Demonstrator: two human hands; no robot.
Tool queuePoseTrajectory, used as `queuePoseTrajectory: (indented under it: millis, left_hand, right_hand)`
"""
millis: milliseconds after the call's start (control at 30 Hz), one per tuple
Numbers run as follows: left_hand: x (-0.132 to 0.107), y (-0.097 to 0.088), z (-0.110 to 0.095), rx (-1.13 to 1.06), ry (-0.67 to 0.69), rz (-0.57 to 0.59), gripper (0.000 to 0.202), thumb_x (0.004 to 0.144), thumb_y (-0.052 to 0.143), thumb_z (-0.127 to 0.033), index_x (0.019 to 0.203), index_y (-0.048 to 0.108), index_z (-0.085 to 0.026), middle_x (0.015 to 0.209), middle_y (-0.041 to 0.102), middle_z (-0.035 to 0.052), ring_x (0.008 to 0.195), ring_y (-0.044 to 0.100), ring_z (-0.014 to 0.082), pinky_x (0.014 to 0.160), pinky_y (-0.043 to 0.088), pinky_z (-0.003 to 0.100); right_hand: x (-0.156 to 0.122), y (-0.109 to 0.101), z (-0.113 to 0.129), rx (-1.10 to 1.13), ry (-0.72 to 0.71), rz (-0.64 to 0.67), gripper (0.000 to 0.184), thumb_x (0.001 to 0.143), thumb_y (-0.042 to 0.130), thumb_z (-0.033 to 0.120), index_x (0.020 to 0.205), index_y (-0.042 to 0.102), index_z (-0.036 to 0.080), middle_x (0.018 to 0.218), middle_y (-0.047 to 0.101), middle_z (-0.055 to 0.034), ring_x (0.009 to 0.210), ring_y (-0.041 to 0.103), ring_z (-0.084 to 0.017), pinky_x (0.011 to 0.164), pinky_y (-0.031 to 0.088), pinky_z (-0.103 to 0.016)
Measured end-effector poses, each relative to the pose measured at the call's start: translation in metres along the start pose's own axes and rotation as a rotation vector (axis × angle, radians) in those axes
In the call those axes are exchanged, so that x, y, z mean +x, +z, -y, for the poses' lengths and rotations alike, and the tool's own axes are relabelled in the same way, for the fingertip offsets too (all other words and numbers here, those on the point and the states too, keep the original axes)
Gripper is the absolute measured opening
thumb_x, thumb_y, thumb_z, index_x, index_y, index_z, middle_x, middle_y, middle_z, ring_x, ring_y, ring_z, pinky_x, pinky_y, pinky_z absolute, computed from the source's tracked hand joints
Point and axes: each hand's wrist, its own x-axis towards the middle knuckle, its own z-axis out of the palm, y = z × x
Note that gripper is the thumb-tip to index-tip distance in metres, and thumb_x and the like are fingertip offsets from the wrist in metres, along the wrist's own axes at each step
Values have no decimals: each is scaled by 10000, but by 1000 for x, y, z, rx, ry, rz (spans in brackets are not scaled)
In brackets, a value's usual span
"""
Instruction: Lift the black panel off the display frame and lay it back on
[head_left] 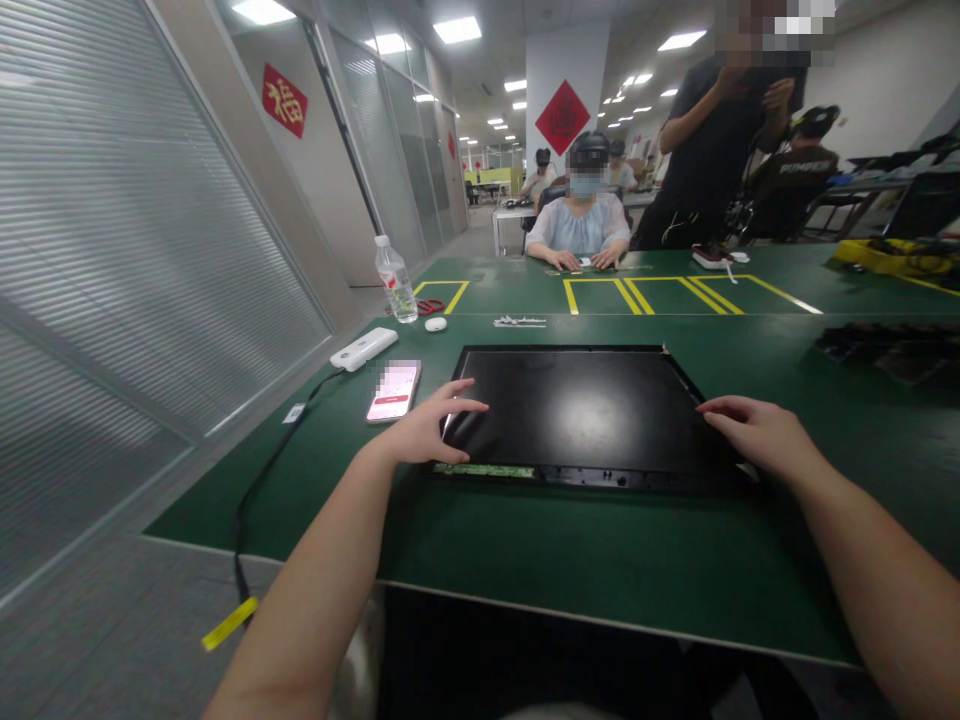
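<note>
A flat black display panel (540, 410) lies screen up on the green table, with a narrow green circuit board (487, 470) along its near left edge. My left hand (426, 428) is at the panel's left side, fingers spread over the border and thumb near the circuit board. At the right border is my right hand (757, 430), its fingertips drawn together on the edge of the panel. Part of the right thumb is hard to make out.
Left of the panel are a phone (394, 390), a white power bank (364, 349) with a black cable, a white earbud case (436, 324), a water bottle (396, 280) and red-handled scissors (430, 306). Small pale pieces (520, 322) lie behind it. A person (577, 225) sits opposite.
</note>
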Motion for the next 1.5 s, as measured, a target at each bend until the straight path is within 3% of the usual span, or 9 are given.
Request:
queuePoseTrajectory:
  millis: [400,567,733,800,900,1067,1200,1333,1500]
  left_hand:
    - [0,-1,-3,6,2,6,696,683,852,-296,1351,659,-297,1662,326,104,1520,343,358,1230,316,519]
    - [0,0,-1,-1,-33,25,731,703,839,-412,1388,628,-267,1658,333,126,1513,347,382,1230,307,530]
    - [7,9,2,-5,-156,-171,745,838,674,-577,1467,546,-199,1619,381,170,1493,382,366,1231,316,500]
    - [10,15,7,79,-241,-263,753,863,636,-545,1478,519,-128,1590,409,216,1481,397,374,1233,304,511]
    - [15,20,15,186,-355,-291,653,884,604,-444,1405,564,-52,1549,456,265,1466,410,402,1217,317,531]
    - [18,21,23,232,-430,-289,390,925,507,-307,1194,697,-99,1352,644,221,1327,566,365,1162,400,505]
    - [19,19,25,242,-436,-268,354,931,463,-252,1060,760,-108,1329,662,204,1308,587,350,1160,416,464]
    - [18,19,26,232,-430,-275,363,898,520,-231,1138,759,-99,1402,629,205,1354,558,358,1180,402,469]
    - [20,21,27,212,-441,-268,423,867,528,-189,1215,736,-68,1461,588,214,1386,536,341,1198,384,430]
  right_hand:
    - [2,0,-1,-32,22,20,356,701,585,479,879,802,261,914,769,-64,860,669,-263,765,506,-370]
    - [3,0,-2,-40,16,6,372,693,565,485,871,808,265,904,770,-63,845,672,-271,780,514,-392]
    - [3,0,-3,-38,29,16,373,681,569,485,871,809,271,901,771,-61,858,677,-275,775,516,-388]
    - [4,0,-4,-36,19,17,370,683,569,487,867,807,272,894,773,-60,844,678,-274,760,515,-386]
    - [4,1,-5,-28,8,20,378,680,571,498,871,805,270,894,775,-59,834,680,-272,750,513,-384]
    - [5,-1,-6,7,56,16,400,678,579,501,904,806,262,918,777,-60,845,688,-271,726,510,-375]
    - [6,-2,-9,27,52,-15,435,678,581,523,943,800,256,819,756,-55,709,668,-248,638,495,-362]
    - [8,1,-11,-29,9,-40,473,669,573,535,981,803,265,839,760,-52,615,616,-224,631,484,-378]
    - [9,4,-9,-62,40,34,485,680,564,529,1020,799,275,1003,763,-69,782,661,-257,713,502,-390]
